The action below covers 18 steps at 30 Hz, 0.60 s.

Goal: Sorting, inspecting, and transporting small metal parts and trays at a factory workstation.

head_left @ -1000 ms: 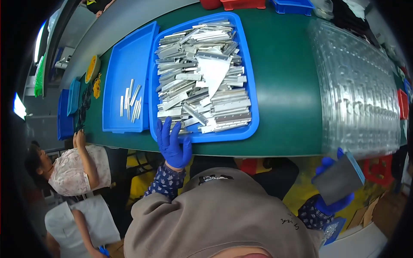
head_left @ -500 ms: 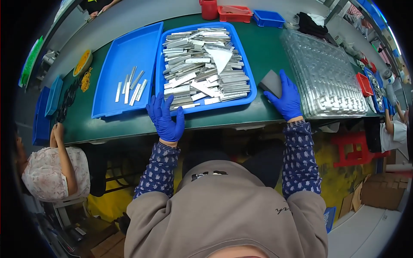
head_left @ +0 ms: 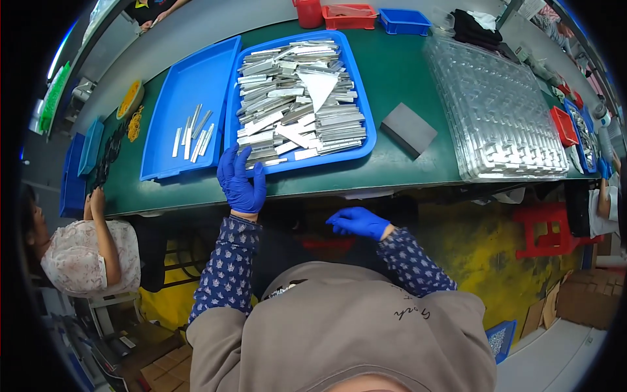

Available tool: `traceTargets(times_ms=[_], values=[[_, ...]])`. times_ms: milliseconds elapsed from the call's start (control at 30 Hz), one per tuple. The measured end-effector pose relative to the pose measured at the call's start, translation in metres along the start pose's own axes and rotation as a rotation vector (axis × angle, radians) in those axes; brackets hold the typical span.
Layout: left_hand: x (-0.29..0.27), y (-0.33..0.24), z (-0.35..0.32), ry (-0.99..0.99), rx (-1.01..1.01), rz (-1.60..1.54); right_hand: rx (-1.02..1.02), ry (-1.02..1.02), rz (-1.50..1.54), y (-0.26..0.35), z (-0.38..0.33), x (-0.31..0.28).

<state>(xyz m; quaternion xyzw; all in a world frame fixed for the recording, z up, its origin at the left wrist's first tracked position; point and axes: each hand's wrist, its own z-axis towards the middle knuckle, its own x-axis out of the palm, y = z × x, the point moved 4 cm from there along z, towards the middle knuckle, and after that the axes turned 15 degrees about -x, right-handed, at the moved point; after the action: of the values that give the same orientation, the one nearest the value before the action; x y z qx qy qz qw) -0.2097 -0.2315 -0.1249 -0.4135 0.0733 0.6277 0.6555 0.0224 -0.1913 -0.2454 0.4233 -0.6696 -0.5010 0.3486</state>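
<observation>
My left hand (head_left: 240, 183), in a blue glove, rests at the near left corner of a blue tray (head_left: 370, 124). Its fingers are spread, with the tips at the rim beside the metal strips (head_left: 277, 121) heaped inside. A white triangular piece (head_left: 319, 88) lies on the heap. My right hand (head_left: 359, 222), gloved alike, hovers over my lap in front of the table edge, fingers stretched to the left and holding nothing visible. A dark grey block (head_left: 409, 129) sits on the green table, right of the tray and apart from both hands.
A second blue tray (head_left: 163, 130) with several strips adjoins on the left. Stacked clear plastic trays (head_left: 499, 117) stand at right. Red (head_left: 351, 17) and blue bins (head_left: 403, 22) line the back. Another person (head_left: 91, 255) sits at far left; a red stool (head_left: 552, 228) stands at right.
My right hand has let go of the grey block and drawn back left, off the table to above my lap. The left hand stays at the tray corner with its fingers slightly shifted.
</observation>
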Motion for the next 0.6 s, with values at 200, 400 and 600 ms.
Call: traceTargets(times_ms=[200,400,600], values=[[0.0,0.011,-0.004,-0.061,-0.068,-0.141,-0.051,0.097,-0.644,-0.117,0.08,0.038],[-0.001,0.025,-0.003,-0.002,-0.225,-0.458,0.073,0.415,-0.735,-0.164,0.083,0.073],[0.002,0.025,0.002,0.132,-0.247,-0.434,0.114,0.301,-0.44,-0.19,0.084,0.046]])
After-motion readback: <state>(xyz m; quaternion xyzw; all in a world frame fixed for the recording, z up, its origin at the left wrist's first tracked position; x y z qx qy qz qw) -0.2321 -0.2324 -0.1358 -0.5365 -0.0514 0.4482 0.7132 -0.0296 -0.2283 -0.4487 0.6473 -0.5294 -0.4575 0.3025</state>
